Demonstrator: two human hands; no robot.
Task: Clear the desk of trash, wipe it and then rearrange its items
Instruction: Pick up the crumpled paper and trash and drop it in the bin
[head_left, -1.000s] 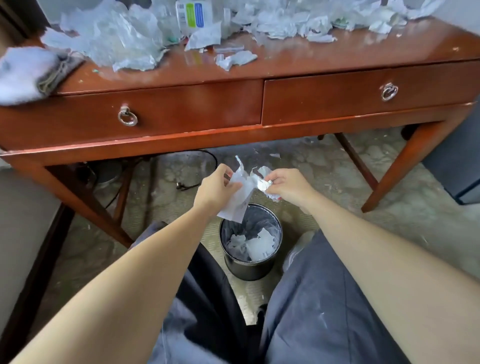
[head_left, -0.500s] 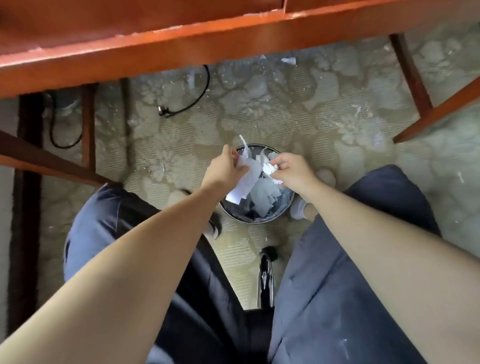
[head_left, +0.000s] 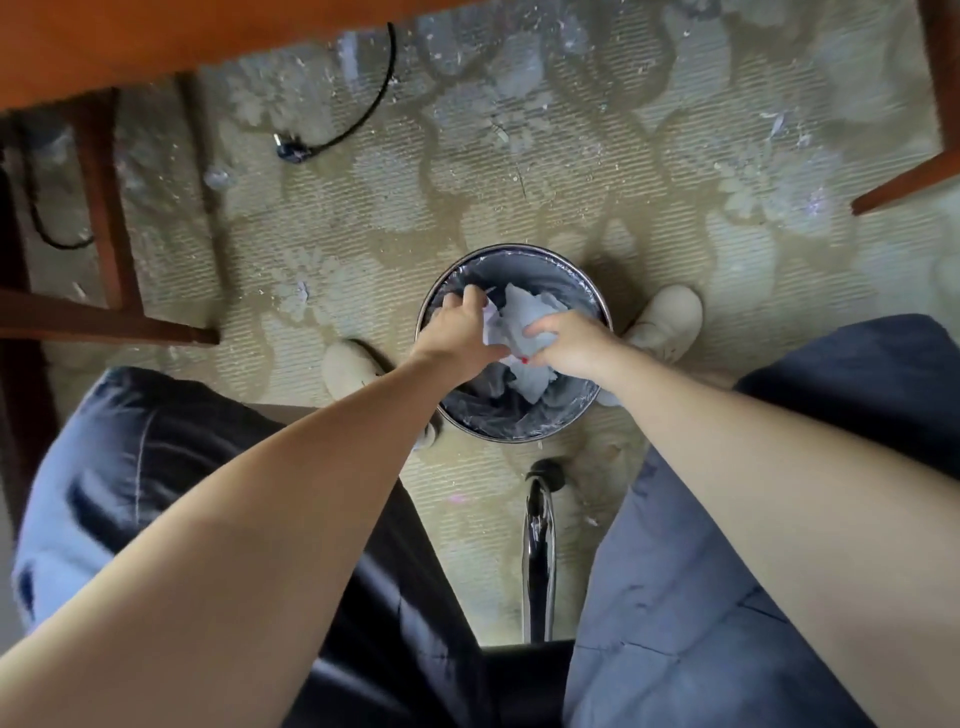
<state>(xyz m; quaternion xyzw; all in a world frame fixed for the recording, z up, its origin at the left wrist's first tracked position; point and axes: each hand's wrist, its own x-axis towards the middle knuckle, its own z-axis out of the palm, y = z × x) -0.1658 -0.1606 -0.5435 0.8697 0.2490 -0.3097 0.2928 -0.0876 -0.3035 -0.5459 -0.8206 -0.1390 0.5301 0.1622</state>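
Patterned carpet (head_left: 467, 171); crumpled white paper (head_left: 519, 322) under loosely curled fingers (head_left: 470, 301), over lined bin (head_left: 519, 421).

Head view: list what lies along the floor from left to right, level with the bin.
Desk leg → left shoe → left hand → crumpled paper → right hand → right shoe. Both hands reach inside the lined bin.

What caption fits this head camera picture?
Both hands push crumpled paper into the lined bin on the floor.
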